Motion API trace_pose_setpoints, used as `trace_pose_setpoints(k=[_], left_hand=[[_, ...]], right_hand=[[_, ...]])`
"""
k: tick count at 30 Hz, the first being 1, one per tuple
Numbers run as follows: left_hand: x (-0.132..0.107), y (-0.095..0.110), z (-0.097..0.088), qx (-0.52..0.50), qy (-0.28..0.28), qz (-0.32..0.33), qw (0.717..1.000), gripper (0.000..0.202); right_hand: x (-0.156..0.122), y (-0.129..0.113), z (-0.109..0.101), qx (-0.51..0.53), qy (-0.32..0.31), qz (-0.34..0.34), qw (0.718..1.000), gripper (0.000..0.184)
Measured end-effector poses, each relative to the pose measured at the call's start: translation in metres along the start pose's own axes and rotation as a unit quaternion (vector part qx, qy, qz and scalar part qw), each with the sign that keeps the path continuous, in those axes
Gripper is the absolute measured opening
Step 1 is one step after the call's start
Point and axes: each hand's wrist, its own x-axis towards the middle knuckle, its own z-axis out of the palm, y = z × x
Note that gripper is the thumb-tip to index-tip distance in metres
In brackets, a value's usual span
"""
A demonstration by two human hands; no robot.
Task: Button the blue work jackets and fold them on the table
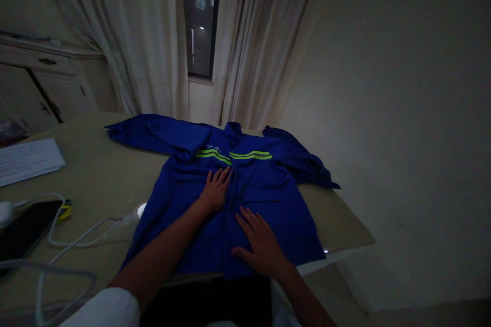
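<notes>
A blue work jacket (264,184) with yellow-green reflective stripes across the chest lies spread face up on a beige table (103,173). Its sleeves reach out to the left and right. My left hand (215,190) lies flat and open on the jacket just left of the front closure, below the stripes. My right hand (260,243) rests flat on the lower front with its fingers spread. Neither hand holds anything.
White cables (72,237) loop across the table's left side beside a dark flat device (26,227). A stack of papers (26,159) lies at far left. Curtains (253,46) and a dark window stand behind. The table's right edge drops off near the jacket's right sleeve.
</notes>
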Motion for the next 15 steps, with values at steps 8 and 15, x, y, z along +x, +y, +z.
trace_pose_setpoints(k=[8,15], left_hand=[[-0.048,0.033,0.002,0.077,-0.060,-0.097,0.990,0.085],[-0.059,0.029,-0.015,-0.045,-0.120,-0.098,0.987,0.081]], right_hand=[[-0.039,-0.013,0.019,-0.025,-0.028,0.002,0.999,0.097],[-0.058,-0.021,0.011,0.014,-0.022,-0.004,1.000,0.086]])
